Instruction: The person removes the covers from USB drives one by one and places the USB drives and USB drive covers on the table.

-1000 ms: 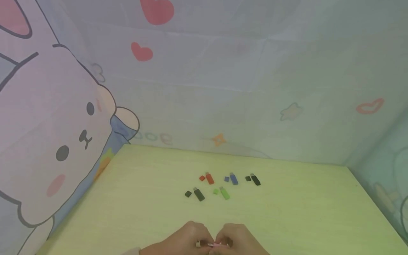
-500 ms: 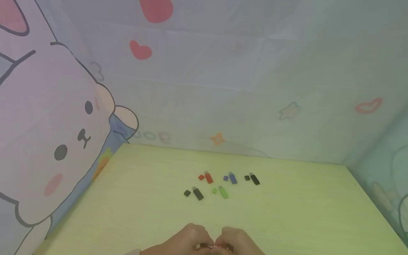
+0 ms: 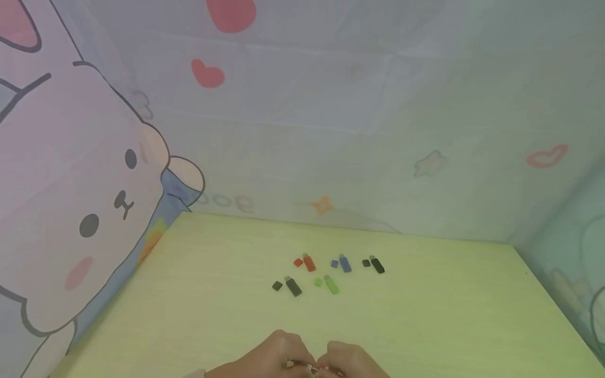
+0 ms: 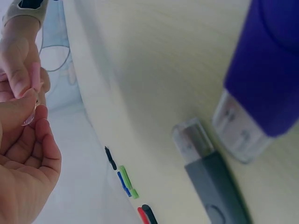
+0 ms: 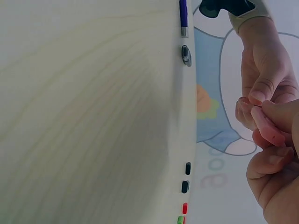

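My right hand (image 3: 352, 359) pinches a pink USB stick (image 5: 267, 126) between thumb and fingers; its body shows best in the right wrist view. My left hand (image 4: 25, 154) meets it at the other end, thumb and fingertips pinching a small clear, shiny piece (image 4: 29, 120). Fingers cover the join, so I cannot tell whether the two parts are attached. Both hands are held together at the bottom of the head view. In the left wrist view a purple USB stick (image 4: 261, 70) and a grey USB stick (image 4: 217, 186) lie on the table with plugs bare.
Farther back on the pale yellow table (image 3: 425, 315) lie a red USB stick (image 3: 309, 263), a blue one (image 3: 345, 263), a black one (image 3: 377, 264), a dark grey one (image 3: 293, 286) and a green one (image 3: 331, 284). Beside each sits a small matching cap. A printed cloth (image 3: 302, 105) hangs behind.
Both hands have sunk slightly toward the bottom edge, still together. Less of the pink stick shows between the fingers. The sticks on the table keep their arrangement.
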Available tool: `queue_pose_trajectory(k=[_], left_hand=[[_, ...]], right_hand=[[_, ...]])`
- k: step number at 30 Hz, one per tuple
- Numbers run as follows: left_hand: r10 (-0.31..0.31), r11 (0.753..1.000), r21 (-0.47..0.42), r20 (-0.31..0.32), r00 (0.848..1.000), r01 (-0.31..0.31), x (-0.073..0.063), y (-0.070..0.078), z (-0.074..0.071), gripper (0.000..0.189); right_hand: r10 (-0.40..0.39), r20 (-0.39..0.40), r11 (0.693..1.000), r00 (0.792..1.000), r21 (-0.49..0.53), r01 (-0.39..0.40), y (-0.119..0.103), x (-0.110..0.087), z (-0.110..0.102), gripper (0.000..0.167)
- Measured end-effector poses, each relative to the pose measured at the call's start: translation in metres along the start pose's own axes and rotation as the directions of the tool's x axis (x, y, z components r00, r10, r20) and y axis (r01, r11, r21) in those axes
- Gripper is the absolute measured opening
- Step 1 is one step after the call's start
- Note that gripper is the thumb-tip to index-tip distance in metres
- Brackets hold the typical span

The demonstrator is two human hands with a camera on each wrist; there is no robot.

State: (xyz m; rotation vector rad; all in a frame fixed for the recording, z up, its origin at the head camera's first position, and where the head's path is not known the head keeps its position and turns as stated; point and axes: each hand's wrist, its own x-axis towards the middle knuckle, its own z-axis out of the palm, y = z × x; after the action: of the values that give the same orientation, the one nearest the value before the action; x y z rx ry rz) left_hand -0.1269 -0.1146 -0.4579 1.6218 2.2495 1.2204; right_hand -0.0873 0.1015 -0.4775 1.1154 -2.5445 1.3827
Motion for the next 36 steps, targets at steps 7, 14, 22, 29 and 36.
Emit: queue_pose_trajectory(k=[7, 14, 22, 29, 36], left_hand=[[0.004, 1.000, 0.010, 0.012, 1.000, -0.004, 0.003, 0.004, -0.002, 0.015], [0.113, 0.989, 0.103, -0.058, 0.992, -0.107, 0.009, 0.006, -0.006, 0.010], [0.068, 0.981, 0.188, -0.096, 0.993, -0.049, 0.017, 0.012, -0.018, 0.010], [0.025, 0.980, 0.198, -0.114, 0.993, -0.002, 0.030, 0.017, -0.033, 0.010], [0.009, 0.974, 0.226, -0.112, 0.994, 0.017, 0.045, 0.026, -0.049, 0.010]], right_hand=[[0.068, 0.032, 0.997, 0.997, -0.024, -0.068, 0.004, -0.001, -0.003, 0.022], [0.034, 0.014, 0.994, 0.999, -0.103, -0.032, 0.000, 0.001, -0.016, 0.020], [-0.056, -0.042, 0.979, 0.998, -0.199, 0.046, -0.002, 0.001, -0.037, 0.014], [-0.173, -0.137, 0.955, 0.975, -0.264, 0.132, -0.003, 0.005, -0.057, 0.008], [-0.183, -0.204, 0.944, 0.962, -0.310, 0.114, -0.006, 0.011, -0.078, 0.009]])
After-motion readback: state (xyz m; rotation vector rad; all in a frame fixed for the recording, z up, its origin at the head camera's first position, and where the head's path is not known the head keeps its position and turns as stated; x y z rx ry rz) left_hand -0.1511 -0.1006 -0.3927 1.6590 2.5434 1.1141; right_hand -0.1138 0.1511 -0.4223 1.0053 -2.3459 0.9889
